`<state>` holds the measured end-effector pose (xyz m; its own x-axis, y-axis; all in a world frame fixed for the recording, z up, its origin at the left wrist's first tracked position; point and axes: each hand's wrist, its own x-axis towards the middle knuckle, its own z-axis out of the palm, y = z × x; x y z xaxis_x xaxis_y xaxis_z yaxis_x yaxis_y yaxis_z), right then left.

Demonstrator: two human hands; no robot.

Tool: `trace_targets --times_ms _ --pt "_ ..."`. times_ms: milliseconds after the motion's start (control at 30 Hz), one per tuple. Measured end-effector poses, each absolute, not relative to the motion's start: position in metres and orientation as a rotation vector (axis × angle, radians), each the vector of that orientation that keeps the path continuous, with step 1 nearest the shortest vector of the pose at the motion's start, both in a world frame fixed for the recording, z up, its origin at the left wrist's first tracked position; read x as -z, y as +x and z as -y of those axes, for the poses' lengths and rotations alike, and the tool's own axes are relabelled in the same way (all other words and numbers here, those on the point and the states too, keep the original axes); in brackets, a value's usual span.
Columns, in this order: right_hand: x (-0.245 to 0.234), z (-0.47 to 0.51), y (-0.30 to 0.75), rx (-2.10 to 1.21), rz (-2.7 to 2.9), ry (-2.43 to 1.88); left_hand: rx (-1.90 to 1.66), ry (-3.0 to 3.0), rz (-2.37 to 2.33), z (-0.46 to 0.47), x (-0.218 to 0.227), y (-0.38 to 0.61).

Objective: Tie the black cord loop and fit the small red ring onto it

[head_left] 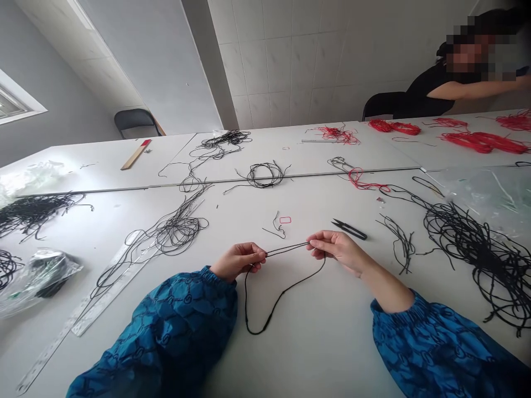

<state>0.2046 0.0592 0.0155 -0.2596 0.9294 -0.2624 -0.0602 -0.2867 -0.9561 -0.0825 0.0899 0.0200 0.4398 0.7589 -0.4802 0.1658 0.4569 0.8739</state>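
Head view: two bare hands, one black cord [269, 317] between them, above the near part of the white table [315, 359]. Pinched at one side in the left hand [240, 260], thumb against fingers; pinched likewise at the other side in the right hand [338, 251]. Also counted: two blue sleeves [186, 315]; two rulers [112, 293] at left; one pair of black snips [349, 229] just beyond the right hand; one small red frame [285, 223] past the hands; one round black coil [265, 186] farther off; one red-tipped wooden strip [135, 156]; two chairs [133, 118] along the far edge; one other person [427, 91] at far right. As for the black cord: thin, drawn nearly straight in two close strands from hand to hand, then sagging below in one wide, uneven loop. Thickened along one short stretch near the lowest bend, with a smaller bump higher up on the right. Cannot tell whether touching the white table down there.
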Motion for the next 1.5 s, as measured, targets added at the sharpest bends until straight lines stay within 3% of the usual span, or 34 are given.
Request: trace_targets --times_ms 667,1500 --pt "-0.008 -0.04 0.223 -1.591 1.284 -1.332 -0.223 1.614 -1.182 -0.093 -0.032 -0.094" --pt "-0.002 -0.019 0.213 -1.462 1.494 -1.536 -0.168 1.459 -1.119 -0.107 -0.03 -0.108"
